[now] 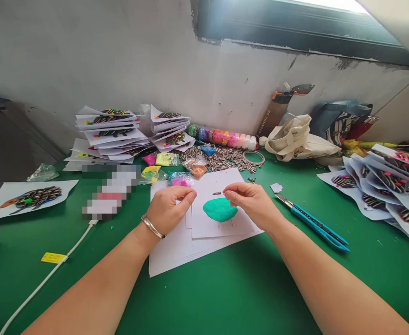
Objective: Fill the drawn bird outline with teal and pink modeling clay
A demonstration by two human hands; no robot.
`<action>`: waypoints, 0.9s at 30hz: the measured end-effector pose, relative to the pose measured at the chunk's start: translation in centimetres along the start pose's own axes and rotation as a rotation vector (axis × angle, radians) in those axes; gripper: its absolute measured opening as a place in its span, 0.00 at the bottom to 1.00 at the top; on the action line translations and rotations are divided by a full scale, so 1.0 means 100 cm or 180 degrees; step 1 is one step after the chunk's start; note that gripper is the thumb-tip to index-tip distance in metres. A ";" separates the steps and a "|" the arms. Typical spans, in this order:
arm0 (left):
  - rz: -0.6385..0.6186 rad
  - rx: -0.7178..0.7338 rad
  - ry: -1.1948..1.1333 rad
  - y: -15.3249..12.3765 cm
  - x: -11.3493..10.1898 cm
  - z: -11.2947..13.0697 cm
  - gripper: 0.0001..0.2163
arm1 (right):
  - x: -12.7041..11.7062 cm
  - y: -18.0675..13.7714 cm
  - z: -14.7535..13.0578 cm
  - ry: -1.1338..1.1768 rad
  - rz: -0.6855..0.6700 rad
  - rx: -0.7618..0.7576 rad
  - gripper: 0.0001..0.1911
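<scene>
A flattened oval of teal-green modelling clay (219, 210) lies on a white sheet of paper (204, 230), above a few drawn leg-like lines. Just beyond the clay rests a single striped sunflower seed (217, 193). My left hand (171, 204), with a bracelet at the wrist, hovers left of the clay, thumb and forefinger pinched together. Over the clay's right edge is my right hand (251, 199), also closed in a pinch. Whatever sits between the fingertips of either hand is too small or hidden to make out.
Loose sunflower seeds (221, 160) and bagged clay (167, 159) lie behind the paper. A blue utility knife (316, 225) is at right. Stacked seed pictures (113, 135) stand back left, more (382, 186) at right. A white cable (50, 274) crosses the left side.
</scene>
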State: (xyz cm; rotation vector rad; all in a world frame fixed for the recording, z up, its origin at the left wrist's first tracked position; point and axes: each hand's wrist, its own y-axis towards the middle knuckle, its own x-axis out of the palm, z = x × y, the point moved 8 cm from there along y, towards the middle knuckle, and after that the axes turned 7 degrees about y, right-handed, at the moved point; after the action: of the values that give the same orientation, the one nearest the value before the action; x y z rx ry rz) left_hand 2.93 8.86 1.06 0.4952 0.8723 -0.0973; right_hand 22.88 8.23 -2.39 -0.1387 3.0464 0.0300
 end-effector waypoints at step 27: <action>-0.0368 0.0155 0.0016 -0.003 0.015 0.001 0.10 | 0.058 -0.013 -0.011 -0.1873 -0.0456 -0.1355 0.09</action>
State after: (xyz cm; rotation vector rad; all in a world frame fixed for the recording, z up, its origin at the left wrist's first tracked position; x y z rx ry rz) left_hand 3.90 8.67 -0.13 0.4905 0.9051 -0.2235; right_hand 17.19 6.39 -1.88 -0.3125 2.3954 0.5953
